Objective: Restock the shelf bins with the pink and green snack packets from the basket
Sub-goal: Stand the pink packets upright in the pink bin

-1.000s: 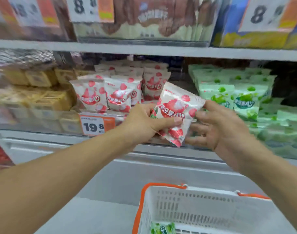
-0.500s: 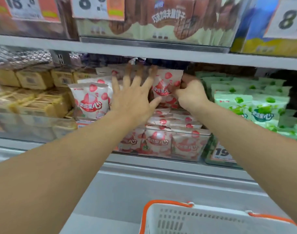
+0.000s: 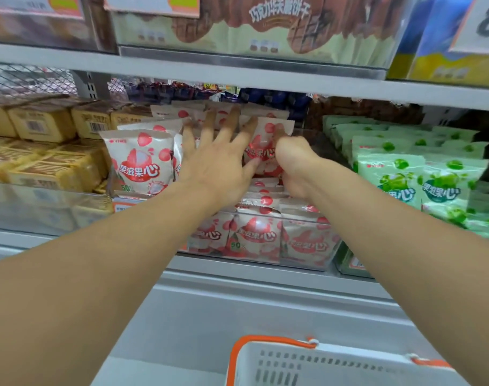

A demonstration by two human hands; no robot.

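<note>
Judging by the well-filled clear plastic shelf bin (image 3: 307,246), you're midway: your right hand (image 3: 296,162) pinches a pink-and-white strawberry snack packet (image 3: 261,151) upright at its back, your left hand (image 3: 218,162) spreads straight fingers (image 3: 210,121) against neighbours, the white orange-rimmed basket (image 3: 335,363) awaiting.

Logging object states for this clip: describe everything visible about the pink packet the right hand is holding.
The pink packet is a glossy white pouch, plastic by its look, printed with red fruit and red-and-white lettering. It stands roughly upright at the back of the clear bin, above the flat-lying pink packets there. The right hand grips its right edge, covering that side. The left hand is spread flat with straight fingers against it and the neighbouring packets. Its lower part is hidden.
</note>
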